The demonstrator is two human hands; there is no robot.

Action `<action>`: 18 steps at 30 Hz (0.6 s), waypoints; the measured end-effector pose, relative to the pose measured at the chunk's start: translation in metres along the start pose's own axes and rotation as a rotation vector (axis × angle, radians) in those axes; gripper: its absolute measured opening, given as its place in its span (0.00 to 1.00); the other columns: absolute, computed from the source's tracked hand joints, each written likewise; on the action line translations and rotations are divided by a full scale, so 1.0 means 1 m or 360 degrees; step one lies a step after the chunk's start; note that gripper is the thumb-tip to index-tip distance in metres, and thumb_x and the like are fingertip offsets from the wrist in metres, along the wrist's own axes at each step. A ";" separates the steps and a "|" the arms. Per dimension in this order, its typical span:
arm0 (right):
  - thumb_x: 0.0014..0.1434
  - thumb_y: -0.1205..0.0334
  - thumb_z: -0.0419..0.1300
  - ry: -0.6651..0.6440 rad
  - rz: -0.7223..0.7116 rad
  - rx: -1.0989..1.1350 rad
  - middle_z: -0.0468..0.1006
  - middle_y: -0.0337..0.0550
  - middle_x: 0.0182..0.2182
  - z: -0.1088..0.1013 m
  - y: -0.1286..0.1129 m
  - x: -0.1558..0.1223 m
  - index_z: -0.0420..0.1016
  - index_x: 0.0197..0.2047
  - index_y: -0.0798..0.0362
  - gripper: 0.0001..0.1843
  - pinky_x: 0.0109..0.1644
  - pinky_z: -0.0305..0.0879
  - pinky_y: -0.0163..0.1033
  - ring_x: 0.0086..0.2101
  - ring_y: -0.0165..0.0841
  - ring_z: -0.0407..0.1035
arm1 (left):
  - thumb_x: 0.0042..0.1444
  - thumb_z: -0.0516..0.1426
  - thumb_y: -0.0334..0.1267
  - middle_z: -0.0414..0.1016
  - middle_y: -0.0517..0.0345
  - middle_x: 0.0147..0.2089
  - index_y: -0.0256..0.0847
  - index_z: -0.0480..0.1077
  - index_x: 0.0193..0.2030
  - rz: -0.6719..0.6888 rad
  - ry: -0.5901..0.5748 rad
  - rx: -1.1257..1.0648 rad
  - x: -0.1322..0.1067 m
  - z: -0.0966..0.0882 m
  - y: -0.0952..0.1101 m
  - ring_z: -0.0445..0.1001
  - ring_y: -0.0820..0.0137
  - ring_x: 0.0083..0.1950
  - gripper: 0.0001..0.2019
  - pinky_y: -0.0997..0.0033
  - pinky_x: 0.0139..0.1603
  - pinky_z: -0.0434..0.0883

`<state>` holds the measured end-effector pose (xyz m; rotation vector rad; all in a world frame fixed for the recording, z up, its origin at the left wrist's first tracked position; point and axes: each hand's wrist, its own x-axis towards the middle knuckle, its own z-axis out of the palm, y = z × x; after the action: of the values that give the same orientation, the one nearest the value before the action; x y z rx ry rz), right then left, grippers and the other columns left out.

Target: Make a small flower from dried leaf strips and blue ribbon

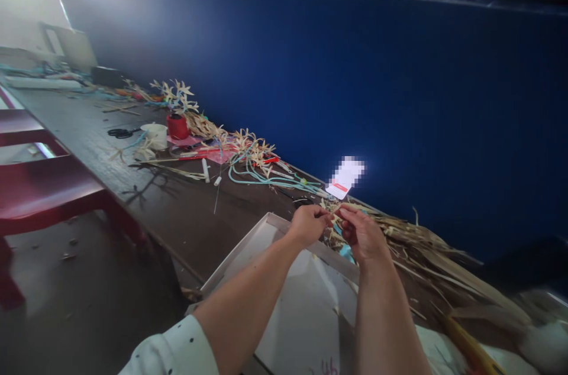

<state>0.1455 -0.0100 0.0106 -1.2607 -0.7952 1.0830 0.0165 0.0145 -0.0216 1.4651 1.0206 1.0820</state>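
Observation:
My left hand (309,225) and my right hand (361,232) meet above the far rim of a shallow white box (261,251). Both are closed in a pinch, fingertips almost touching. Between them shows a bit of a thin pale strip (336,209), too small to make out its kind. Just behind the fingertips a lit phone screen (341,186), partly blurred out, leans against the blue wall. Dried leaf strips (426,242) lie in a heap beyond and right of my right hand. Scraps of blue material (346,252) show beneath it.
Leaf-strip flowers (251,147) on light-blue cords (261,177) lie along the dark table (186,221). Farther left are a red spool (177,126), a white roll (155,136) and black scissors (122,133). Red plastic chairs (48,186) stand at left; the blue wall (284,67) borders the table.

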 end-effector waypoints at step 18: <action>0.34 0.60 0.71 0.0030 -0.0050 -0.0062 0.76 0.38 0.26 0.000 0.000 0.000 0.78 0.32 0.54 0.18 0.16 0.52 0.23 0.18 0.19 0.59 | 0.50 0.56 0.43 0.74 0.59 0.25 0.37 0.75 0.30 -0.0010 0.0014 0.0039 -0.002 -0.001 0.003 0.65 0.76 0.23 0.12 0.78 0.26 0.61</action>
<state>0.1452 -0.0102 0.0107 -1.2854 -0.8232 1.0333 0.0153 0.0124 -0.0189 1.4769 1.0478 1.0757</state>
